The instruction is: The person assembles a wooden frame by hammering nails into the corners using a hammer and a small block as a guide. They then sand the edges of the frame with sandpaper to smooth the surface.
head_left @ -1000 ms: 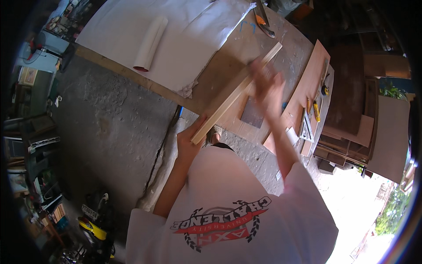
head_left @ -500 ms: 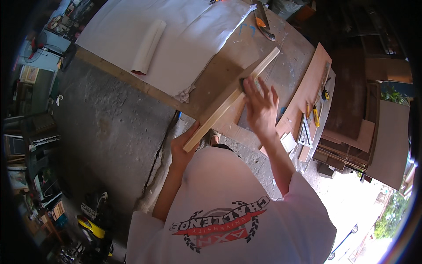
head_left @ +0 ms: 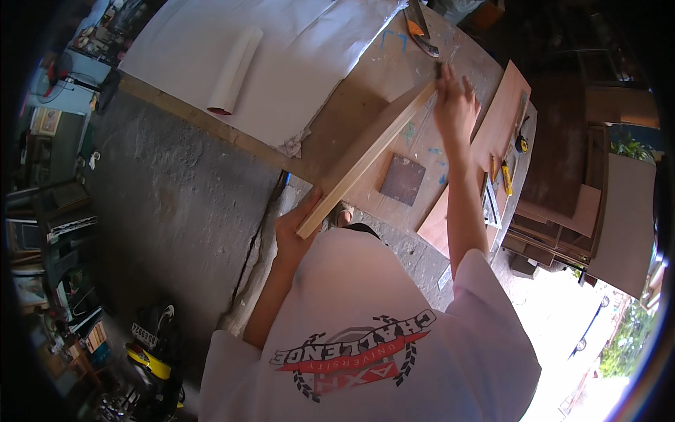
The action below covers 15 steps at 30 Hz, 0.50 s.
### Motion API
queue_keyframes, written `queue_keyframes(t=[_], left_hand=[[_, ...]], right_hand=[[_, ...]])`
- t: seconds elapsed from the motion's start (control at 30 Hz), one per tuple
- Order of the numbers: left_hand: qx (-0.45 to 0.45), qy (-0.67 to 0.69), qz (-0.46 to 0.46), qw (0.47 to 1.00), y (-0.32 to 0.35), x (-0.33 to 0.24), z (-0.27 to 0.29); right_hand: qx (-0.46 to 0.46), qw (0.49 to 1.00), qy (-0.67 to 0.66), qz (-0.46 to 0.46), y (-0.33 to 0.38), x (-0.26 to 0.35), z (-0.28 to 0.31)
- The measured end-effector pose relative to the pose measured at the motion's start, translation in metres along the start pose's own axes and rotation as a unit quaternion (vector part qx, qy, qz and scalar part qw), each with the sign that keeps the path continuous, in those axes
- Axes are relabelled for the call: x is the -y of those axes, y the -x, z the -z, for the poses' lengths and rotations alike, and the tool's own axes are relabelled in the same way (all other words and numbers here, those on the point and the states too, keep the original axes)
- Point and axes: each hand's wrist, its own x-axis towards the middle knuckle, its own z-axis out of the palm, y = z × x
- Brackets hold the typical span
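A wooden board [head_left: 369,160], pale along its edge, slants from near my shirt up and away to the right. My left hand [head_left: 299,216] is closed around its near end, with part of the fingers hidden behind the wood. At the far end, my right hand [head_left: 457,105] pinches a small dark pad [head_left: 440,70] at the tip of the board. Slight blur hides what the pad is made of. Below the board, a dark brown square sheet [head_left: 403,179] lies on the worktable [head_left: 358,105].
White sheeting [head_left: 295,63] with a white roll [head_left: 235,70] covers the table's left. To the right lie a thin plywood strip [head_left: 498,116], a tape measure [head_left: 521,144], a yellow cutter [head_left: 506,177] and a metal square [head_left: 491,200]. An orange-marked tool [head_left: 415,29] rests farther back. A motorbike [head_left: 148,362] stands lower left.
My right hand has slid the dark pad up and away along the board, from its middle to its far end. The brown square sheet now shows fully. My left hand has barely moved.
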Motion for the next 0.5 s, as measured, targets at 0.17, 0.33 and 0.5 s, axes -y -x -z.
queue_keyframes(t=[0.17, 0.33, 0.5], left_hand=[[0.018, 0.042, 0.051, 0.998, -0.001, 0.002, 0.003], [0.023, 0.020, 0.021, 0.999, -0.003, 0.001, 0.004], [0.012, 0.042, 0.034, 0.998, -0.006, 0.005, 0.006]], right_hand=[[0.056, 0.994, -0.017, 0.088, 0.018, 0.006, -0.001], [0.005, 1.000, 0.008, 0.016, -0.005, -0.003, -0.008], [0.080, 0.985, -0.040, 0.149, 0.054, 0.085, 0.058]])
